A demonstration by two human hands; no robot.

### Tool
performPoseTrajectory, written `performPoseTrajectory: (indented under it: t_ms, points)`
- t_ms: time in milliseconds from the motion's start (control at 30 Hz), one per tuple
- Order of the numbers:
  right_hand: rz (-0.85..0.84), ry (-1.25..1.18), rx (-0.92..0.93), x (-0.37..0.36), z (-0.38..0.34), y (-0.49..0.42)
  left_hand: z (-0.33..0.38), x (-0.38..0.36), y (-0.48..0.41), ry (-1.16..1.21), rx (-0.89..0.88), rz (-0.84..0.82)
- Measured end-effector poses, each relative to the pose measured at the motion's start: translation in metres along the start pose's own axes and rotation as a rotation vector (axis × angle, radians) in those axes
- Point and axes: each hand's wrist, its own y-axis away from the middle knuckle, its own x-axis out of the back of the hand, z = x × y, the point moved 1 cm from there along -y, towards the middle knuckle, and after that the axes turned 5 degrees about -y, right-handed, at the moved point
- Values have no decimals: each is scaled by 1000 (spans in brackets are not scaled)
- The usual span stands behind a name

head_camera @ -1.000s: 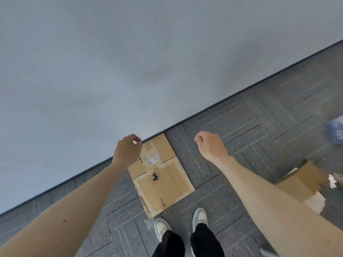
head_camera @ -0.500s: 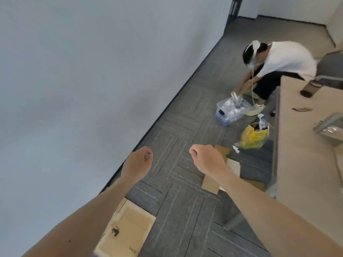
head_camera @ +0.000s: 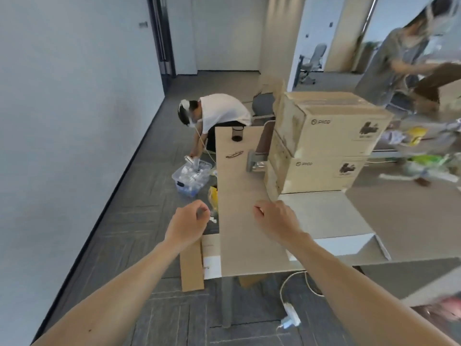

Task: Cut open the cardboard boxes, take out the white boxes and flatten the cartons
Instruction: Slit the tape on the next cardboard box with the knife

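Two cardboard boxes (head_camera: pixel 331 131) stand stacked far right on the table (head_camera: pixel 237 186), with a white box (head_camera: pixel 321 216) just nearer. Your left hand (head_camera: pixel 185 226) hovers beside the table's left edge and your right hand (head_camera: pixel 277 221) over it, fingers loosely curled, grasping nothing.

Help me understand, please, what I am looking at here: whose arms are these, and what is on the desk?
No machine here: a person wears a camera on the head, looking forward and down, so both bare arms are theirs. The left hand and right hand are loosely curled and hold nothing. On the desk stand two stacked cardboard boxes, with a white box in front of them and a dark cup at the far end. Flat cardboard lies on the floor beside the desk.
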Motion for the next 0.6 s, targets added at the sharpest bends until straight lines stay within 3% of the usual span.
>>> performPoseTrajectory:
  t_ms: [300, 600]
  points:
    - [187, -26, -174, 95, 158, -12, 149, -74, -78, 83, -200, -94]
    - [377, 5, -192, 189, 250, -110, 244, -86, -206, 268, -236, 42]
